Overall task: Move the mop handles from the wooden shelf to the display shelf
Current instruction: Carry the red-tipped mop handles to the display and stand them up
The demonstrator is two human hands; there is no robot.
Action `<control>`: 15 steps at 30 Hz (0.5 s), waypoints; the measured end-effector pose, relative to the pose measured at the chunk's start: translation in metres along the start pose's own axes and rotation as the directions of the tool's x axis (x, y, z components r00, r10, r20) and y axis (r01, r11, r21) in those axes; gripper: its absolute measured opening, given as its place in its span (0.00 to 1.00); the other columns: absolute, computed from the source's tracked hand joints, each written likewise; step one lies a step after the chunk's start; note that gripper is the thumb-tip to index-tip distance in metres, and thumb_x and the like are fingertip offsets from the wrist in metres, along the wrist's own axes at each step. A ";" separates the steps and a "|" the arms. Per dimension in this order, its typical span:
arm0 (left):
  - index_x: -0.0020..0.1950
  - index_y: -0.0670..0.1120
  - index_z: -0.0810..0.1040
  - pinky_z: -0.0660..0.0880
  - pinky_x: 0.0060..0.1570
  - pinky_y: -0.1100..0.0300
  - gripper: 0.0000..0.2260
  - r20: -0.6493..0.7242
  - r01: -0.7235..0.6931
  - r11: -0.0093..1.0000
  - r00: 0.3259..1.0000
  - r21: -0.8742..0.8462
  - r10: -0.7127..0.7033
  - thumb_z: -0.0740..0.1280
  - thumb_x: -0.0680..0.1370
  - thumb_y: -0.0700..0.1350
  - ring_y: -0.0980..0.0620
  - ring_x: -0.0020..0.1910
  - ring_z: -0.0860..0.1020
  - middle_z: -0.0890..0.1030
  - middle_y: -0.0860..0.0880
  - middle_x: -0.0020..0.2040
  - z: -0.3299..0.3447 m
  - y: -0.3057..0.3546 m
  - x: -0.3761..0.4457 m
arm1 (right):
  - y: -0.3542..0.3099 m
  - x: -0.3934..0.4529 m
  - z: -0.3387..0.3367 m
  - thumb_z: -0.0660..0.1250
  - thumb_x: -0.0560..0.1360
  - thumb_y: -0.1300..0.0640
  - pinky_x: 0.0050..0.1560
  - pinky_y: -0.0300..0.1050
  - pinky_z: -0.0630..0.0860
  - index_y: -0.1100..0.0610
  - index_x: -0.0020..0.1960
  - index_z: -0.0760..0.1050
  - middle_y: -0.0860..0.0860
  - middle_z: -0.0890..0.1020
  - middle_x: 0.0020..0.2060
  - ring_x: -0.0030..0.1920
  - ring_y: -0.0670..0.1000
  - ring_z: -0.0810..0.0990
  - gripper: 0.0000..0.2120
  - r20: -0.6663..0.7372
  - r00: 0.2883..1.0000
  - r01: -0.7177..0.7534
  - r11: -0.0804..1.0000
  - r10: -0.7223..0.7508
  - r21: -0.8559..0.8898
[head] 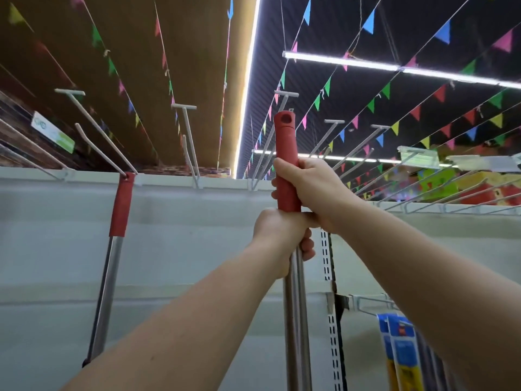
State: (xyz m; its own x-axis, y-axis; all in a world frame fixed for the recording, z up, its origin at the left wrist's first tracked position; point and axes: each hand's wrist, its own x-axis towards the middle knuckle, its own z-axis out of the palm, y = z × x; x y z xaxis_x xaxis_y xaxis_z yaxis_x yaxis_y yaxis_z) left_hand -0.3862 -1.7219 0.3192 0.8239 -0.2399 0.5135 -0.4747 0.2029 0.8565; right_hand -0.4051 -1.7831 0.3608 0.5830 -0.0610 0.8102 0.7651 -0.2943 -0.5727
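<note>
I hold a mop handle (285, 142) upright in front of the white display shelf (197, 235); it has a red grip with a hole at its top and a steel shaft below. My right hand (310, 190) is wrapped round the red grip. My left hand (279, 238) grips the steel shaft just under it. The handle's top sits close to a white peg hook (277, 119) that juts from the shelf's top rail. A second mop handle (121, 204) hangs at the left from another peg hook (107, 142).
Several more white peg hooks (187, 131) stick out along the top rail. Wire hooks (451, 193) continue to the right. Blue and yellow packets (400, 348) hang at lower right beside a slotted upright (332, 320). Coloured bunting and strip lights run overhead.
</note>
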 end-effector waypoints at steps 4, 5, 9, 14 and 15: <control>0.35 0.41 0.71 0.68 0.22 0.65 0.08 -0.039 -0.010 1.000 0.999 0.016 0.011 0.66 0.70 0.31 0.53 0.16 0.64 0.66 0.51 0.16 0.001 0.000 0.012 | 0.007 0.013 -0.001 0.62 0.77 0.57 0.35 0.41 0.76 0.62 0.47 0.72 0.57 0.75 0.39 0.39 0.53 0.76 0.07 0.023 1.000 0.008 0.999 -0.009 0.042; 0.35 0.41 0.71 0.68 0.21 0.65 0.08 -0.054 -0.010 1.000 0.998 0.021 0.011 0.66 0.70 0.31 0.53 0.16 0.64 0.66 0.51 0.17 0.000 -0.001 0.015 | 0.009 0.015 -0.001 0.62 0.77 0.58 0.35 0.41 0.76 0.62 0.48 0.72 0.57 0.75 0.39 0.38 0.53 0.76 0.07 0.036 0.999 0.004 0.998 -0.006 0.062; 0.36 0.40 0.72 0.69 0.23 0.64 0.07 -0.080 0.016 0.998 0.997 0.061 -0.012 0.66 0.71 0.31 0.53 0.17 0.64 0.66 0.48 0.22 -0.004 -0.009 0.023 | 0.024 0.023 0.001 0.62 0.77 0.57 0.38 0.41 0.77 0.61 0.46 0.72 0.56 0.76 0.40 0.37 0.52 0.76 0.07 0.082 0.996 -0.047 0.991 0.037 0.124; 0.37 0.40 0.72 0.70 0.24 0.63 0.06 -0.070 0.065 0.994 0.996 0.085 -0.059 0.66 0.71 0.31 0.52 0.20 0.65 0.66 0.47 0.25 -0.007 -0.022 0.039 | 0.044 0.032 0.002 0.63 0.77 0.56 0.41 0.43 0.78 0.59 0.43 0.73 0.56 0.76 0.40 0.37 0.51 0.77 0.07 0.096 0.991 -0.104 0.984 0.091 0.145; 0.37 0.40 0.73 0.70 0.25 0.63 0.06 -0.069 0.075 0.993 0.995 0.087 -0.069 0.66 0.71 0.32 0.52 0.20 0.65 0.67 0.47 0.25 -0.008 -0.025 0.042 | 0.049 0.034 0.003 0.63 0.77 0.56 0.41 0.43 0.78 0.59 0.43 0.73 0.56 0.77 0.40 0.37 0.52 0.77 0.07 0.098 0.990 -0.112 0.984 0.099 0.139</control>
State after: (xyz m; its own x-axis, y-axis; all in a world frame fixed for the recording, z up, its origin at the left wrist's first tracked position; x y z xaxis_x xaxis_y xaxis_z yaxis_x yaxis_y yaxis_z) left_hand -0.3377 -1.7294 0.3188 0.8740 -0.1873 0.4484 -0.4369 0.1008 0.8938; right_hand -0.3473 -1.7967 0.3603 0.6799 0.0039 0.7333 0.7254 -0.1499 -0.6718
